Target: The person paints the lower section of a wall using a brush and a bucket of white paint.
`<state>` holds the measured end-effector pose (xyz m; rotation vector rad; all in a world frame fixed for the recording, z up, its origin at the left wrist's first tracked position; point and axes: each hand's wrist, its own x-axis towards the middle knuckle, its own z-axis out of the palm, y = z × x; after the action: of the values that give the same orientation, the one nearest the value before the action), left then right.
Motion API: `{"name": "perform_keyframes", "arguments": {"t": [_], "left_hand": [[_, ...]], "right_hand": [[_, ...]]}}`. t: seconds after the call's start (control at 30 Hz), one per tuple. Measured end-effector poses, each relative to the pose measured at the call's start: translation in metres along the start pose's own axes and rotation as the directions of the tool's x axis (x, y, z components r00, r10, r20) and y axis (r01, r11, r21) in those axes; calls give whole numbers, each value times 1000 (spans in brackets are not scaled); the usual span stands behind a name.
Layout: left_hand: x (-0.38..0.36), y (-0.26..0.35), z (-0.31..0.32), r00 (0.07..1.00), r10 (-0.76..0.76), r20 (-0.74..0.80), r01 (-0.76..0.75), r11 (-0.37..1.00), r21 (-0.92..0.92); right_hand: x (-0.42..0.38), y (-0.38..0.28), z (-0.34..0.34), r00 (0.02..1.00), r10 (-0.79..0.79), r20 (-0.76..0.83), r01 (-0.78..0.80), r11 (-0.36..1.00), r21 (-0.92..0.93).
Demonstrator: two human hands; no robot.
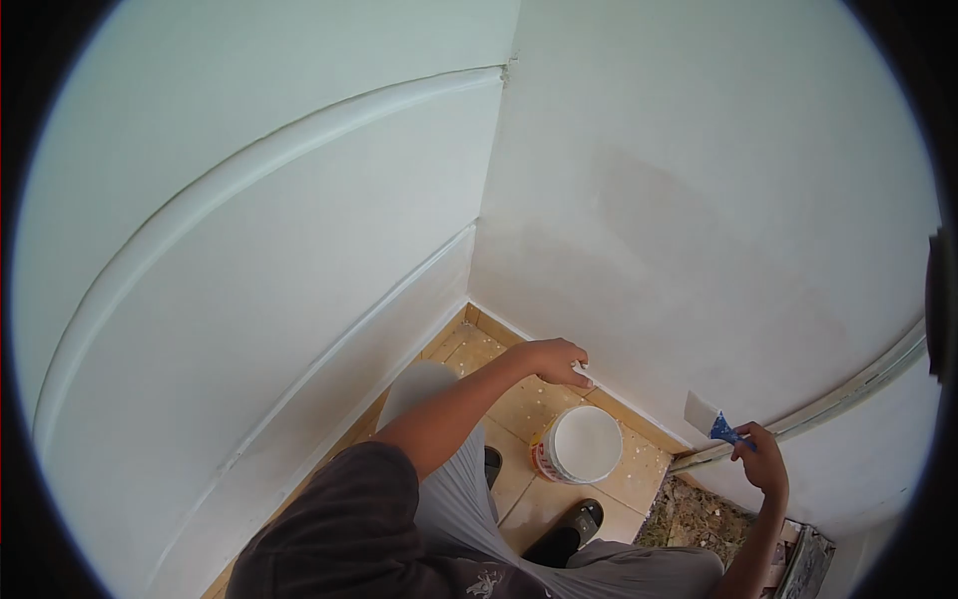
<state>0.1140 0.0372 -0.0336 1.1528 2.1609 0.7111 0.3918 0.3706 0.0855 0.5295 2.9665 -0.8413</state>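
Observation:
My right hand [762, 460] is closed around the blue handle of a paintbrush [720, 429], whose pale, wide end points up and left, close to the right wall. White spots mark the handle. My left hand [555, 361] hangs over the tiled floor near the wall corner, its fingers loosely bent with a gap between thumb and fingers and nothing gripped in it. Just below that hand stands a round bucket [586, 444] with whitish contents and a coloured label on its side.
Two pale walls meet at a corner ahead; the right wall [639, 230] has darker, damp-looking patches. A raised moulding [279, 150] curves along the left wall. White specks dot the tan tiles [514, 464]. Rough ground [699, 519] lies beyond the tile edge. My shoe [584, 517] is beside the bucket.

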Motion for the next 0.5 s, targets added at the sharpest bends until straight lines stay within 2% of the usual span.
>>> {"name": "perform_keyframes", "arguments": {"t": [0.07,0.13,0.17,0.23,0.33,0.37,0.47,0.5], "left_hand": [[-3,-22,8,997,-36,-71,39,999,38],[-10,-41,18,991,-54,-125,69,991,114],[-11,-47,23,987,-131,-97,141,984,104],[-4,-56,28,985,-157,-71,163,984,78],[9,-55,35,984,-164,-64,168,984,60],[10,-46,35,985,-161,-55,164,984,70],[18,-43,33,988,-139,-59,146,981,131],[25,-42,40,991,-127,-52,133,981,138]], "right_hand": [[42,-5,32,986,-98,132,100,995,-9],[69,-18,67,946,-201,255,259,941,-220],[77,-18,86,921,-220,322,292,936,-197],[89,-12,117,856,-249,453,350,924,-154],[103,-8,132,713,-188,676,335,938,-92],[105,-3,136,699,-163,697,340,932,-122],[103,28,145,732,-265,627,413,905,-100],[97,14,134,747,-88,659,240,960,-145]]}}
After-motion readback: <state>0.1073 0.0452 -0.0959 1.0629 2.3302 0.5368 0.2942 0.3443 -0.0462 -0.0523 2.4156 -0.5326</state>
